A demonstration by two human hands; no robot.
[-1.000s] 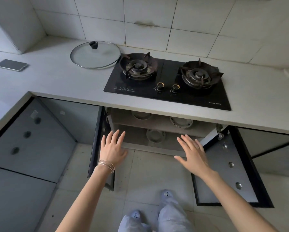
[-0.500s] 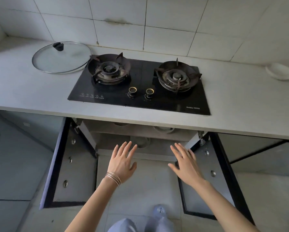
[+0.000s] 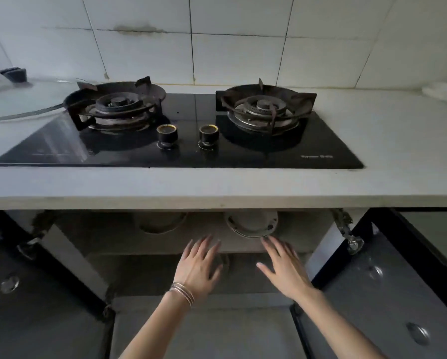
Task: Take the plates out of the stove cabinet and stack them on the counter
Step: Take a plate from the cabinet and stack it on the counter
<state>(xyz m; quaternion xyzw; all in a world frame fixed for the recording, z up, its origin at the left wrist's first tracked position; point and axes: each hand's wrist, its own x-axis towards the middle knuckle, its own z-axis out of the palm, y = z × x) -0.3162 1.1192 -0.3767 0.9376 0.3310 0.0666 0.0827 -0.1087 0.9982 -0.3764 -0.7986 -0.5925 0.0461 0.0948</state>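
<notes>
Both our empty, spread hands, left hand [image 3: 197, 268] and right hand [image 3: 285, 272], reach toward the round pale plates [image 3: 250, 225] on the right of the cabinet shelf; next we grasp them.

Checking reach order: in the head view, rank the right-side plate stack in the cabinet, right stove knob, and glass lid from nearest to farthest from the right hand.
From the right hand:
1. plate stack, upper shelf, at the fingertips.
2. right stove knob, on the cooktop above.
3. glass lid, far left of the counter.
</notes>
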